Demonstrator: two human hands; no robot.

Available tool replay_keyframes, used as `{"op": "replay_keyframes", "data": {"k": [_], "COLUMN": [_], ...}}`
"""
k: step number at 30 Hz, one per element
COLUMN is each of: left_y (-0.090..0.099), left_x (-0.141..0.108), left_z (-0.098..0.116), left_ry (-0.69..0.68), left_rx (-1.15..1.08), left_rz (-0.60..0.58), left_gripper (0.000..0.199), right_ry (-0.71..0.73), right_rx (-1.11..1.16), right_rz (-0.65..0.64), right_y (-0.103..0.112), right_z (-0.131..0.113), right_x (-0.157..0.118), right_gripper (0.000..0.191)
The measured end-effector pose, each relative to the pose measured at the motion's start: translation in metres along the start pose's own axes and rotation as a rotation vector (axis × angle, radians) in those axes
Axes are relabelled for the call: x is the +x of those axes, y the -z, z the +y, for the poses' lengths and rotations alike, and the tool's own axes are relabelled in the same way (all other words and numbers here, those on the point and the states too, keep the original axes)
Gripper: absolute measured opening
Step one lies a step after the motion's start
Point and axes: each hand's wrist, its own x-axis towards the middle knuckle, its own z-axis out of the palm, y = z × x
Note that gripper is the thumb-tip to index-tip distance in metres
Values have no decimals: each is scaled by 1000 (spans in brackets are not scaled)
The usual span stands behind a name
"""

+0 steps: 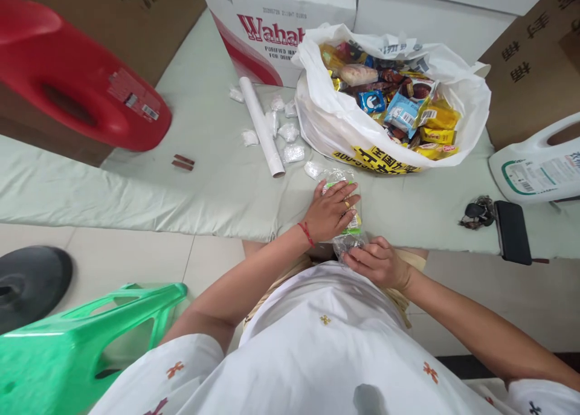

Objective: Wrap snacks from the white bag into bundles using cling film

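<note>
My left hand (330, 211) lies flat with its fingers stretched over a small green and yellow packet (354, 221) at the table's front edge. Clear plastic film surrounds the packet and shows beyond my fingertips. Closer to my body, my right hand (380, 263) is closed, pinching a crinkled clear plastic wrapper (348, 243) that hangs over the edge. Whether this wrapper is one piece with the film around the packet, I cannot tell. Past my left hand, several small folded clear plastic bundles (293, 153) lie beside a white tube-like roll (261, 128).
A white plastic bag (317, 116) full of wrapped snacks stands behind my hands, before a Wahaha carton (281, 34). At left are a red jug (136, 110) and green stool (54, 336). A phone (512, 231), keys (478, 212) and white jug (534, 170) occupy the right.
</note>
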Motion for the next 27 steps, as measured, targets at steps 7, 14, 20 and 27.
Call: {"op": "replay_keyframes", "data": {"k": [7,14,20,27], "left_y": [-1,-1,20,15], "left_x": [-2,-2,-9,-17], "left_z": [-1,-21,-35,-27], "left_ry": [-45,-66,2,14], "left_rx": [42,-150,-458,-362], "left_rz": [-25,-79,-96,-74], "left_gripper": [50,66,70,62], "right_ry": [-87,-173,-430,-499], "right_rx": [217,538,640,724], "right_rz": [197,191,190,252], "right_y": [33,44,36,42], "right_z": [-8,4,4,10], "right_x": [38,90,105,108], "right_gripper": [29,26,29,29]}}
